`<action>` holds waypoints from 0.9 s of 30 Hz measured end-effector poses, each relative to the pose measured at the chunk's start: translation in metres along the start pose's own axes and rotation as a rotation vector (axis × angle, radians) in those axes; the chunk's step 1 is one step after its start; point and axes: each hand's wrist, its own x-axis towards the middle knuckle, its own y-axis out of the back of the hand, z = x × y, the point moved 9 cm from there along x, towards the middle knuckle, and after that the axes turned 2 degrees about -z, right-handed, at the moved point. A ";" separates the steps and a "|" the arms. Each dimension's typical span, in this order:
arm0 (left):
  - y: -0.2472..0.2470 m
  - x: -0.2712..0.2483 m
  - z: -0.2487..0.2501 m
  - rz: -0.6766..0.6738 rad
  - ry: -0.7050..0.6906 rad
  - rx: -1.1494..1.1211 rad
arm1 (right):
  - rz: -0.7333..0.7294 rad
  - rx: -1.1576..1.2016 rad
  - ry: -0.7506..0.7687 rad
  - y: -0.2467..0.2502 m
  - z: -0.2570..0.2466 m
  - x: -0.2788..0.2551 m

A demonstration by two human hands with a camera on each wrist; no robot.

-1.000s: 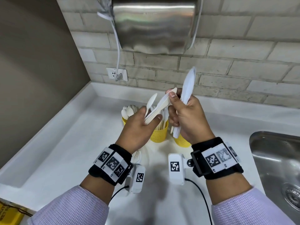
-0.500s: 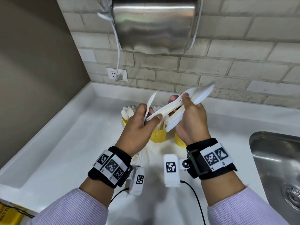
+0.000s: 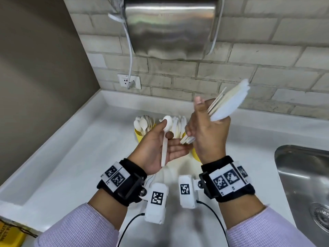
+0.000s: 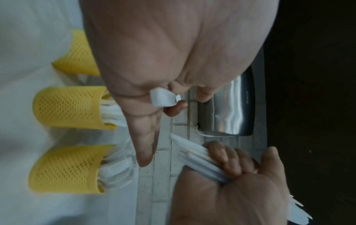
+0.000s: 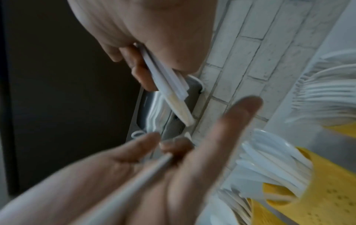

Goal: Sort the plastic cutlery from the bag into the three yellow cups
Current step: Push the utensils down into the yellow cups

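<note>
Head view shows the white counter [image 3: 74,157] running back to a brick wall, where a steel dispenser [image 3: 169,27] hangs, its top cut off by the frame; a sink [image 3: 302,175] at the counter's right edge is only partly in frame. Near the back edge of the counter stand the yellow cups [image 3: 140,138], mostly hidden behind the hands; only the left wrist view shows all three mesh cups [image 4: 67,106] in a row, two with white cutlery sticking out, the third's contents hidden by the palm. The right hand [image 3: 208,138] is curled round a bundle of cutlery [image 3: 226,106] held above the cups, its upper ends blurred so the kinds cannot be told. The left hand [image 3: 160,150] pinches a single spoon [image 3: 166,132] between thumb and forefinger, the other fingers stretched out loosely. The bag cannot be made out in any view
</note>
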 end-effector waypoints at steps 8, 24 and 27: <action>0.012 -0.001 0.014 0.076 -0.146 0.218 | -0.039 -0.094 -0.230 0.001 0.040 -0.010; -0.014 -0.017 0.034 -0.067 -0.401 0.657 | -0.522 -0.472 -0.555 -0.009 0.096 -0.045; -0.014 -0.016 0.034 -0.034 -0.375 0.634 | -0.562 -0.396 -0.610 -0.012 0.100 -0.052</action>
